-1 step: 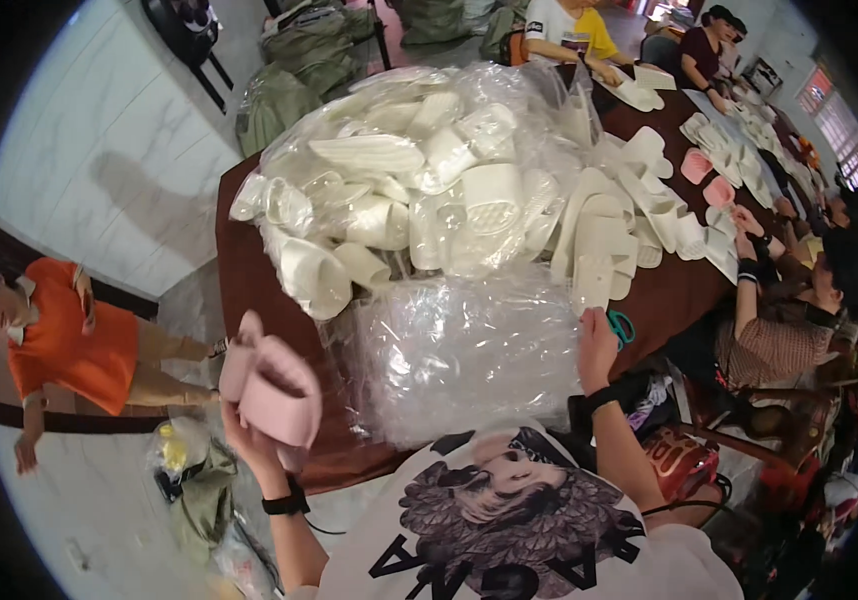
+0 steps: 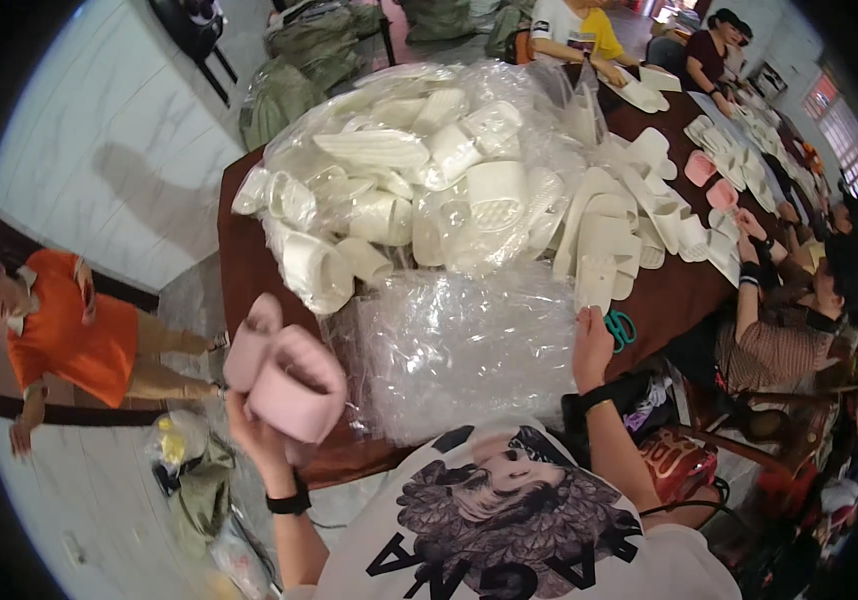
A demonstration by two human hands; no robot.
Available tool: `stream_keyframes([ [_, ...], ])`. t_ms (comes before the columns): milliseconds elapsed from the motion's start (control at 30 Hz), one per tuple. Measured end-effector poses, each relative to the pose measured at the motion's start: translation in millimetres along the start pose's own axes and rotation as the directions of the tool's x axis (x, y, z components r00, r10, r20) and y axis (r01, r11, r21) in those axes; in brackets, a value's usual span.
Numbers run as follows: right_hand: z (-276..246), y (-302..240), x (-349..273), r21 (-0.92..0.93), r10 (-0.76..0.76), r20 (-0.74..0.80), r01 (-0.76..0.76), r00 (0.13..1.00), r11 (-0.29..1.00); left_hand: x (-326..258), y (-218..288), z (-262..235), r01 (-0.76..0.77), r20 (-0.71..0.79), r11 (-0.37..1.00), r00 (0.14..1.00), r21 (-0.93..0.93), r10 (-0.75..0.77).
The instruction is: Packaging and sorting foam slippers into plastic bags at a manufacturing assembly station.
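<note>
At the left of the brown-covered table, my left hand [image 2: 261, 445] is closed on a pair of pink slippers [image 2: 294, 400], holding them up with the straps toward me. On the right, the fingers of my right hand [image 2: 593, 350] are closed at the near end of a cream slipper [image 2: 601, 255]. That slipper lies among several other cream slippers. Teal-handled scissors [image 2: 619, 330] lie just beside my right hand. Between my hands is a stack of clear plastic bags [image 2: 469, 360], and beyond it a large clear bag [image 2: 399, 150] full of cream slippers.
The brown tablecloth [image 2: 244, 255] reaches the table's left edge. More cream slippers [image 2: 729, 150] and a pair of pink ones [image 2: 709, 180] lie farther right, near other people at work. A person in orange [image 2: 79, 325] stands at the left. Green sacks [image 2: 289, 105] are on the far floor.
My left hand has shifted slightly right with the pink slippers, which have turned a little. My right hand stays at the cream slipper.
</note>
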State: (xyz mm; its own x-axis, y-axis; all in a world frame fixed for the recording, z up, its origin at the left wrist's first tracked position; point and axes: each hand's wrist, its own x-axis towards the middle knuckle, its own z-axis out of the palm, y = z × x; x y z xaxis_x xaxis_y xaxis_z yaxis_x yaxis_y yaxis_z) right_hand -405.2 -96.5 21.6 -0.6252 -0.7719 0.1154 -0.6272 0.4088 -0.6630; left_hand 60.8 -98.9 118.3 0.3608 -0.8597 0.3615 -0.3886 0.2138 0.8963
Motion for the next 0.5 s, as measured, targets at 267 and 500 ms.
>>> stream_keyframes([
  [267, 38, -8, -19, -0.207, -0.018, 0.067, 0.031, 0.998, 0.978, -57, 24, 161, -0.594, 0.571, 0.739, 0.742, 0.319, 0.35],
  [500, 69, 33, -16, -0.196, -0.08, 0.198, 0.12, 0.977, 0.973, -68, -114, 174, -0.343, 0.572, 0.803, 0.82, 0.487, 0.004],
])
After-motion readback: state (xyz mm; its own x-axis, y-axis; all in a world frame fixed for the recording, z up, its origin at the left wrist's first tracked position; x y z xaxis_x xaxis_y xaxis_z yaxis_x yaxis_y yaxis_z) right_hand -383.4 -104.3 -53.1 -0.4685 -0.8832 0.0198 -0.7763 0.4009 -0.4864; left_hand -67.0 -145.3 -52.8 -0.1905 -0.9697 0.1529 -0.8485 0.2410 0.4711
